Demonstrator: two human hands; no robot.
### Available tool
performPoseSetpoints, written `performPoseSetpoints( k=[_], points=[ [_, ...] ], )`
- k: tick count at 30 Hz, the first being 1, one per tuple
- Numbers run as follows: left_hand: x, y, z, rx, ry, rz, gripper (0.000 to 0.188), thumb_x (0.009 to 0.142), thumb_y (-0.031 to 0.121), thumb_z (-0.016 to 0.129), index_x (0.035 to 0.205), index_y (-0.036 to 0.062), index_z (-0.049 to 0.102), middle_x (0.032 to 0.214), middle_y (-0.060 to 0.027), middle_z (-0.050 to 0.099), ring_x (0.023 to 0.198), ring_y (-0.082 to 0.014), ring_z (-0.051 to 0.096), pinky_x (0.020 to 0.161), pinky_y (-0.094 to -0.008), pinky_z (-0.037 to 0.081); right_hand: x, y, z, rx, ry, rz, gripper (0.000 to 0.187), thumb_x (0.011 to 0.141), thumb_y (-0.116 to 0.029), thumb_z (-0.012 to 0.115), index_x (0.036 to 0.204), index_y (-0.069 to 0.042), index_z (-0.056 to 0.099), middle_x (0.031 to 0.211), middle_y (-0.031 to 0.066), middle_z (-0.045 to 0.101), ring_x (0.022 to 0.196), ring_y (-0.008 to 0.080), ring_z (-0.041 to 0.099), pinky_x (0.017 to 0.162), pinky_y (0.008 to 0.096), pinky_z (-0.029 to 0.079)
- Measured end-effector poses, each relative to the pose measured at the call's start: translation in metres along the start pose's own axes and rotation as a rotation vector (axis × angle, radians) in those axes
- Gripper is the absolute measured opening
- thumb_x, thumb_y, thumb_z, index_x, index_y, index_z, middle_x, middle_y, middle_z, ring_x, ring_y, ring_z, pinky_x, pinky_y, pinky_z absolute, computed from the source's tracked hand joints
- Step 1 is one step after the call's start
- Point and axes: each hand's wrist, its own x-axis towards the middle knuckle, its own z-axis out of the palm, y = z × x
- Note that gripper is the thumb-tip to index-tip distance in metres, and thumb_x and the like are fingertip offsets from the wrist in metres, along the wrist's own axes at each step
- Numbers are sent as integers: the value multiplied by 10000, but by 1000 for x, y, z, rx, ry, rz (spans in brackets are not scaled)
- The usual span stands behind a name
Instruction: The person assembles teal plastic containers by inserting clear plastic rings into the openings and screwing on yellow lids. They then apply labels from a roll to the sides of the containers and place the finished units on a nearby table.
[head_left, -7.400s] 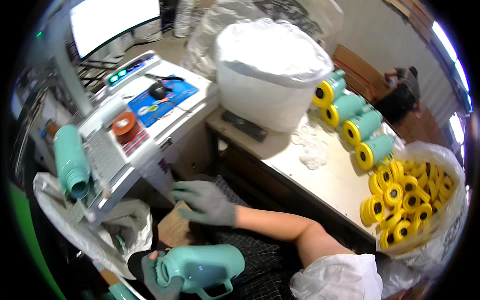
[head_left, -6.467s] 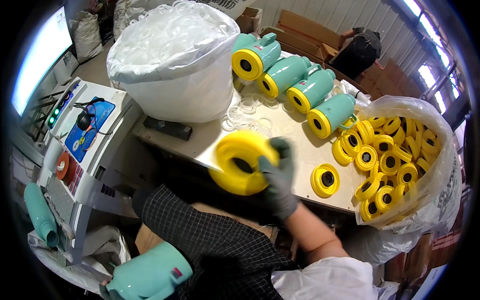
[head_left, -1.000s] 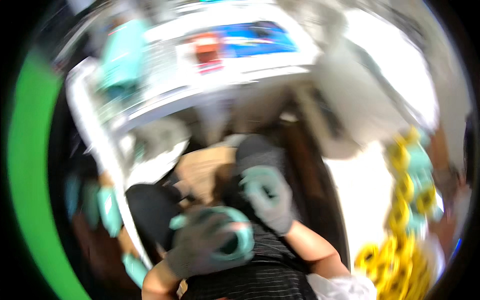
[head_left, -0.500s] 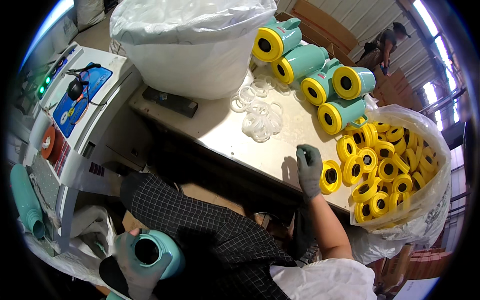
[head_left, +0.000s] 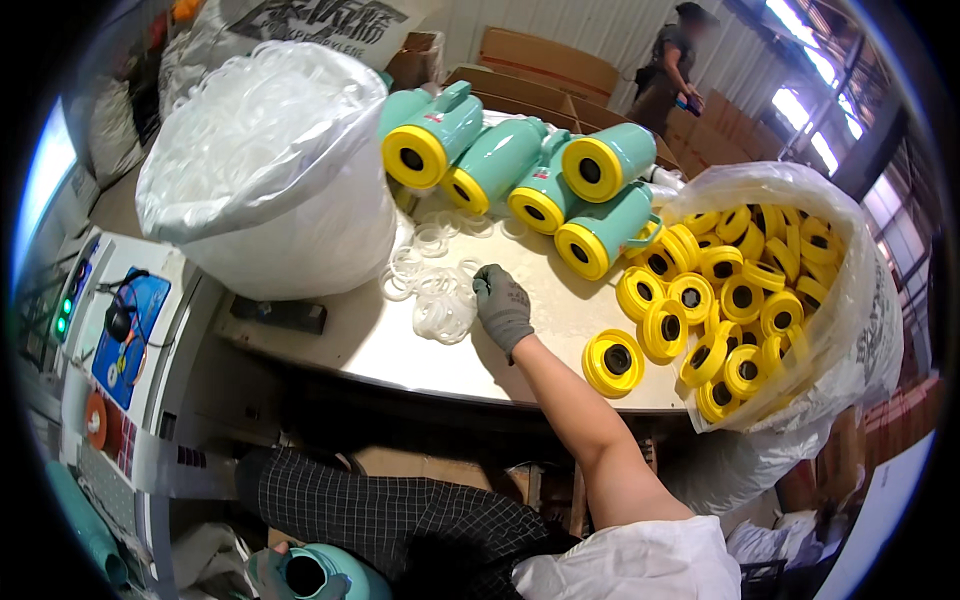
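Note:
My right hand (head_left: 503, 308), in a grey glove, is at the right edge of a heap of translucent white rings (head_left: 443, 315) on the table. Its fingers are drawn together, and whatever they hold, if anything, is hidden. At the lower edge, my gloved left hand (head_left: 266, 574), partly cut off, grips a teal thermos jug body (head_left: 352, 578) with its round dark mouth facing up. A yellow ring-shaped part with a black centre (head_left: 612, 363) lies near the table's front edge, right of my right forearm.
Teal jugs with yellow bases (head_left: 600, 235) lie stacked at the back. A plastic bag of yellow parts (head_left: 850, 230) stands at right. A white sack of rings (head_left: 290, 245) stands back left, a dark block (head_left: 278, 313) before it. A machine (head_left: 160, 330) is at left; another person (head_left: 668, 70) stands behind.
My right hand has moved left from beside the yellow parts to the white rings. The view has shifted, so my left hand and the jug body now sit lower, partly cut off.

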Motion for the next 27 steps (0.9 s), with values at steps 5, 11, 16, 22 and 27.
performPoseSetpoints(
  k=[5,11,16,22,27],
  points=[
    [2,2,11,-130,201,-106,1120,609,259,1034,1501,-60,435,1368,-218,567,1194,-340,600,1034,-469,504,-74,-99,-1,649,-182,-90,291,1018,-254,618,1255,-88,652,1062,168,751,994,321,737,867,416,581],
    [9,34,-14,220,171,299,832,763,294,940,1432,-6,546,1310,-206,616,1175,-401,609,1025,-542,500,-245,-224,2,755,-912,-1006,374,857,-329,726,1157,-111,680,1169,97,635,1064,309,636,870,436,539],
    [-8,24,-15,104,319,200,344,796,251,879,949,56,640,993,-156,664,967,-400,635,944,-549,490,-281,-233,15,1007,-560,-1181,292,821,-362,732,971,-112,708,1081,85,638,1062,292,613,892,447,505],
    [-4,10,-9,19,256,230,397,718,216,897,745,114,514,796,-102,543,824,-352,555,850,-526,465,-272,-222,-18,882,-604,-1306,403,804,-418,749,995,-66,700,1093,81,629,1142,270,568,961,464,457],
    [-13,25,-50,428,58,260,513,791,332,841,1166,31,662,1049,-128,638,998,-347,615,1028,-572,463,-288,-237,-6,790,-950,-1248,506,782,-413,798,1106,-47,668,1097,101,625,995,291,604,843,431,501]
  ],
)
